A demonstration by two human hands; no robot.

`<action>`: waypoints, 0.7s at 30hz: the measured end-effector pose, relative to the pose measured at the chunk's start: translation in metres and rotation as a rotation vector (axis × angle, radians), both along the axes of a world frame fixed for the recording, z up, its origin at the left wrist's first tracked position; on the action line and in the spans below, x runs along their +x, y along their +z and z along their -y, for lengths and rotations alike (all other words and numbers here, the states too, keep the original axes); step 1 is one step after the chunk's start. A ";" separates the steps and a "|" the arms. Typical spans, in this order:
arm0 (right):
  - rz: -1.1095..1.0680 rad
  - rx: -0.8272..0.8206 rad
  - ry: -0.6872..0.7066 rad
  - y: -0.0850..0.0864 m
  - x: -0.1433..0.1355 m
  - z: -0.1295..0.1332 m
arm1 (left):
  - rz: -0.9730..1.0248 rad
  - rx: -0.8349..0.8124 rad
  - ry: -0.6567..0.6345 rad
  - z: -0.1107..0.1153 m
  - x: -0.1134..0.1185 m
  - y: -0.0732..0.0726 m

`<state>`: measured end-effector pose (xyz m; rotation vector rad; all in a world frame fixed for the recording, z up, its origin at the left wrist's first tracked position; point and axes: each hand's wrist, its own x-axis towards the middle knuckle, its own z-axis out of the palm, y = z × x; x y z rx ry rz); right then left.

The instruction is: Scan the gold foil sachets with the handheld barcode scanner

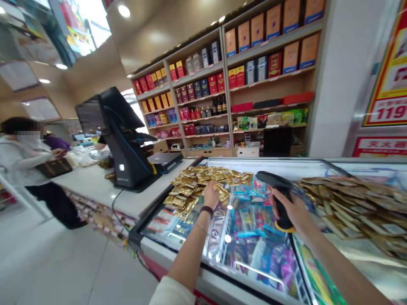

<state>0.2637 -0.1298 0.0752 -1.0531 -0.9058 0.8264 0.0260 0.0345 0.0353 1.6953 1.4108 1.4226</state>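
Note:
My right hand (pixel 292 207) is wrapped round the grip of a black barcode scanner (pixel 275 182) with a yellow-orange base. The scanner is held above the glass lid and its head points left. My left hand (pixel 211 195), with a beaded bracelet at the wrist, is at the near side of a pile of gold foil packets (pixel 184 186). Its fingers are bent and closed at one gold packet (pixel 223 194); the fingertips are partly hidden. Light-blue packets (pixel 251 190) lie between my two hands.
The glass-topped freezer (pixel 241 262) holds colourful packs beneath its lid. Brown-gold pouches (pixel 359 207) are heaped on the right. A black checkout terminal (pixel 124 140) stands on the counter (pixel 98 182) at left, a person (pixel 28 156) beyond it. Shelves (pixel 203 97) of boxes line the back wall.

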 end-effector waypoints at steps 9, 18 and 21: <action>-0.133 -0.163 0.131 -0.039 -0.043 -0.026 | -0.611 -0.013 -0.052 0.020 -0.004 -0.016; -0.113 -0.182 0.115 -0.045 -0.034 -0.011 | -0.550 -0.022 -0.027 0.025 -0.002 -0.012; -0.109 -0.178 0.126 -0.053 -0.036 -0.012 | -0.514 -0.061 -0.063 0.019 -0.009 -0.015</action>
